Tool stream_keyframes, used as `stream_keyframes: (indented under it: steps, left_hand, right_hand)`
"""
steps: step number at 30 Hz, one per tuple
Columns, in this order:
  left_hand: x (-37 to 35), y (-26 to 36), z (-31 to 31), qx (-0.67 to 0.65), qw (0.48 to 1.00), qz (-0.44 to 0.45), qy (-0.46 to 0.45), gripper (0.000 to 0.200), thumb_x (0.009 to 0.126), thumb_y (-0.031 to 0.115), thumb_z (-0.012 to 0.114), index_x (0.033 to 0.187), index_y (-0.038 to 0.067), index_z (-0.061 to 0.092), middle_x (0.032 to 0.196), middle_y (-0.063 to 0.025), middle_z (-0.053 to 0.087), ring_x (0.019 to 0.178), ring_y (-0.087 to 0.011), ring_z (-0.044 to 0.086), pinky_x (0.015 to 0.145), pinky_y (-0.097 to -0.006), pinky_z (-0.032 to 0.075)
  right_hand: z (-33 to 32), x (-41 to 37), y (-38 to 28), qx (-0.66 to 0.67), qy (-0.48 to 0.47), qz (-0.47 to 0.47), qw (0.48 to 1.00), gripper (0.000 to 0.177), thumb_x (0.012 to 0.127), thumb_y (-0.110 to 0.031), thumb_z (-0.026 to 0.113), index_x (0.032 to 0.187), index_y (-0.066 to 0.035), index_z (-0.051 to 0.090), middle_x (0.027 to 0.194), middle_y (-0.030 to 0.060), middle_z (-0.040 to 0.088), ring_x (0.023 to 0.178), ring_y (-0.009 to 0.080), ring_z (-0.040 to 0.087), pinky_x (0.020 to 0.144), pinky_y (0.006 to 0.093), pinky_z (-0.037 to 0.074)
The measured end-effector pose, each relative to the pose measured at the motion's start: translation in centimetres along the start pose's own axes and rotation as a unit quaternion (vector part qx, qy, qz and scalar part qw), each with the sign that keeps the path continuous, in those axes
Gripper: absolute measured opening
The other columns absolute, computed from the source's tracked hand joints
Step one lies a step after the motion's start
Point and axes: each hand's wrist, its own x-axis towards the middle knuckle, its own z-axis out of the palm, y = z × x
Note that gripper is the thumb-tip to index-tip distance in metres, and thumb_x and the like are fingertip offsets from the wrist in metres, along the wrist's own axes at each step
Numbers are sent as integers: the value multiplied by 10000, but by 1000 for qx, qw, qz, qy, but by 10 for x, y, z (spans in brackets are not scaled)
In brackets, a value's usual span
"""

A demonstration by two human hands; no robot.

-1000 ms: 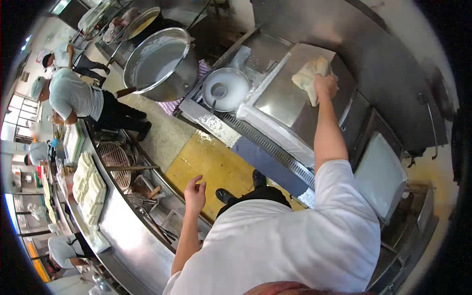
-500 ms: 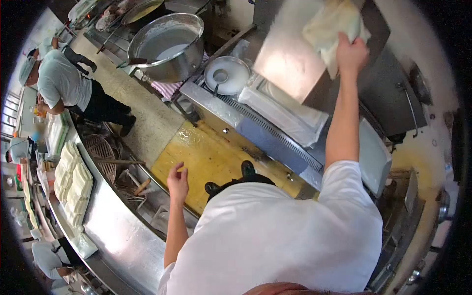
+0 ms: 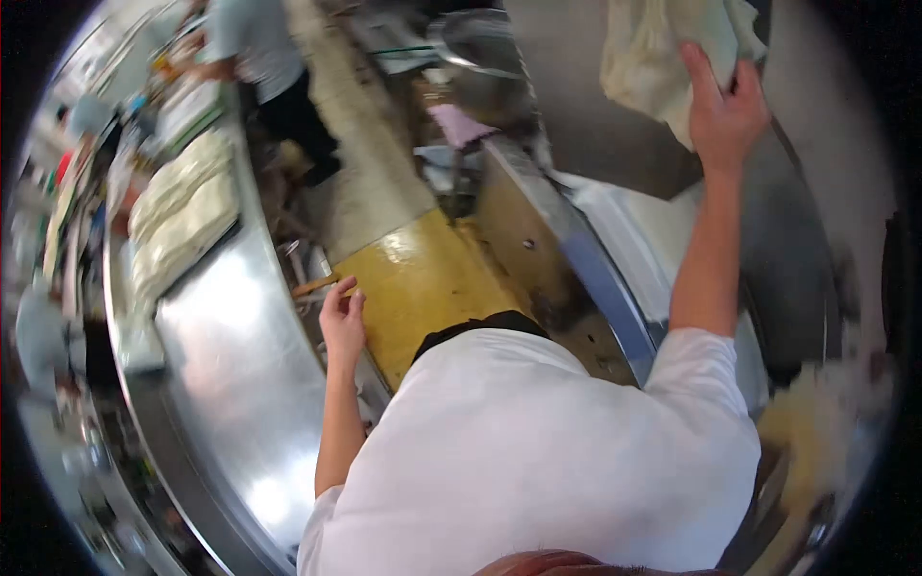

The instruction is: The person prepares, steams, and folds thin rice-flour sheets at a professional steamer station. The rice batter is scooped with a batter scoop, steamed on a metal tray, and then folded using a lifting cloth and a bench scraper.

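My right hand (image 3: 727, 113) grips a crumpled, off-white cloth (image 3: 645, 60), thumb and fingers closed on it. The cloth lies against the upper part of a large steel panel (image 3: 600, 130) at the top right. Below the panel, beside my right forearm, a white lining (image 3: 624, 230) covers part of the steel counter. Away from all this, my left hand (image 3: 343, 322) hangs in the air with loosely bent, parted fingers and nothing in it. Behind its fingertips shows a wooden handle (image 3: 315, 285), and to its left runs the edge of a steel table (image 3: 226, 331).
Folded pale sheets (image 3: 187, 211) lie on a dark tray on the steel table. Across the aisle stands a person (image 3: 254, 48) in a white shirt. A large metal bowl (image 3: 480, 43) and a pink striped cloth (image 3: 459, 125) are at the top. The floor (image 3: 423, 278) is yellow.
The view has turned, so the bowl and counter sit farther up and the left table shows more. My right hand still holds the cloth at the panel; my left hand stays free.
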Motion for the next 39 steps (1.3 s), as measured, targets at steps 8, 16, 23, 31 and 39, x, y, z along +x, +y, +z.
stream_keyframes:
  steps: [8,16,23,31,39]
  left_hand:
    - [-56,-19,-83,-69,973,6,221,235,953,56,639,1182,10,665,984,-53,696,853,-101,642,773,-255,515]
    - [-112,-48,-96,-97,896,-61,429,195,941,43,645,1130,3,674,928,-41,669,753,-98,617,694,-253,505]
    - [-135,-40,-91,-66,820,-156,546,213,955,58,632,1157,1,665,919,-50,678,792,-110,644,709,-254,506]
    - [-137,-21,-73,-57,736,-239,630,226,973,69,613,1184,3,653,975,-56,700,834,-119,657,732,-262,514]
    - [-132,-13,-53,-62,669,-265,692,226,974,64,602,1186,6,652,1034,-58,701,857,-126,663,747,-266,529]
  right_hand:
    - [130,-29,-170,158,-195,-123,960,407,832,-293,814,739,-11,535,662,151,533,570,306,512,561,391,427]
    - [270,-118,-348,365,-382,-287,799,337,800,-286,786,769,-43,556,735,176,589,706,411,610,636,485,473]
    - [359,-259,-469,441,-556,-328,624,305,811,-324,744,835,-44,625,812,197,675,808,421,664,739,504,519]
    - [402,-349,-563,428,-669,-346,500,345,797,-350,722,955,-45,701,949,239,707,931,427,679,839,503,526]
    - [440,-370,-615,409,-710,-331,469,383,792,-338,718,1007,-21,703,1019,248,705,987,408,677,883,484,514]
